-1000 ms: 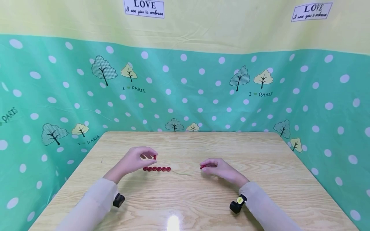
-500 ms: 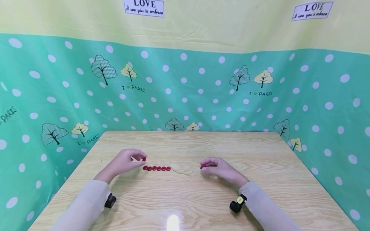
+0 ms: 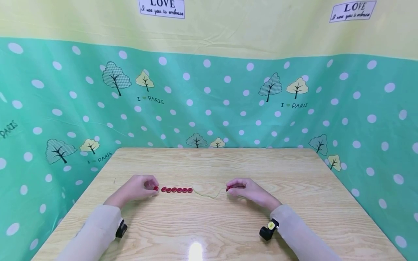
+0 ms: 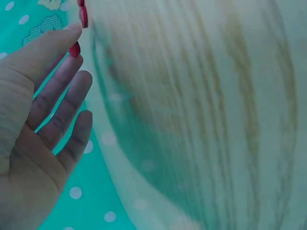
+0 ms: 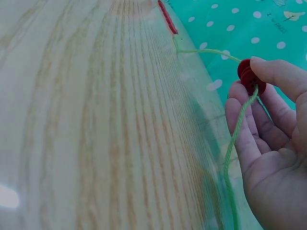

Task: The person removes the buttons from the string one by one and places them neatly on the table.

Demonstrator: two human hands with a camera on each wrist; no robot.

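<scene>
Here in the head view, your left hand [image 3: 137, 186] pinches one red button [image 3: 156, 188] just off the left end of a row of six buttons [image 3: 179, 190] on the table [image 3: 209, 224]. Over past the right end, your right hand [image 3: 248, 191] pinches a small stack of red buttons [image 3: 228, 189]. A second ago that left hand was up over the row; now it has swung left and down, while your right hand holds its spot. Left wrist view: thumb and fingertips hold the button, your other fingers loosely spread, the row close by. Right wrist view: thumb and fingers grip the stack, green string [image 5: 226, 165] trailing from its front, and another stretch running toward the row.
</scene>
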